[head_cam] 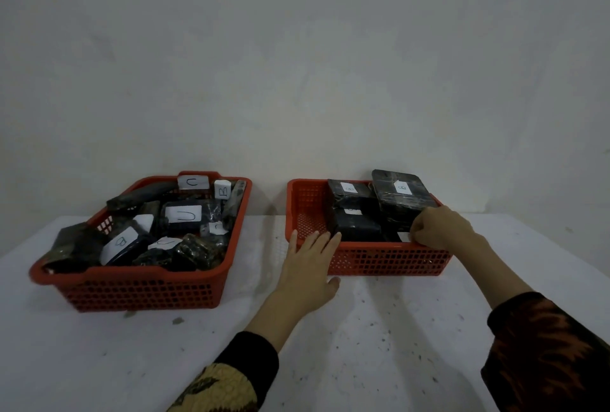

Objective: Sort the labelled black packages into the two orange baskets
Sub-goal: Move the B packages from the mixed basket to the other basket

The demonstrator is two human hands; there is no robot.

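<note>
Two orange baskets stand on a white table against the wall. The left basket (138, 289) is heaped with black packages bearing white labels; one large label (183, 214) reads C and another (222, 189) reads B. In the right basket (389, 261), several black packages are stacked toward its right side, the top one (401, 188) labelled B. My left hand (310, 266) lies flat with straight fingers over that basket's front left rim. My right hand (442, 226) is curled at the near right corner, its fingers gripping a black package (394, 235) there.
The right basket's left portion (308, 210) shows bare mesh floor. The speckled white table (363, 329) stretches toward me in front of both baskets. A plain wall rises directly behind the baskets. My patterned sleeves enter from the bottom edge.
</note>
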